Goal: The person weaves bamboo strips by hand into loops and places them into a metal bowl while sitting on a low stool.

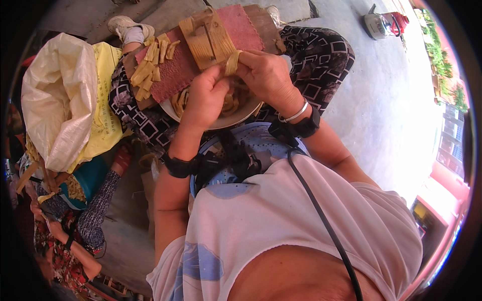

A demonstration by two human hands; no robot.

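My right hand (268, 78) pinches a pale yellow folded strip (232, 61) between thumb and fingers. My left hand (205, 98) is closed at the lower end of the same strip, just beside the right. Beneath both hands a pale bowl (221, 125) holds more strips, partly hidden. Above them a board with a reddish textured mat (246, 27) lies across my lap, bearing a grooved wooden block (205, 40). A heap of short yellow pieces (150, 65) sits at the board's left end. A blue perforated basket (266, 140) is under the bowl.
A white sack (57, 95) and yellow bag (108, 75) stand at left. Below them another person (68, 251) works beside a teal tub (93, 178). A metal kettle (376, 25) and red flask (398, 24) are on the floor at upper right, near plants (434, 55).
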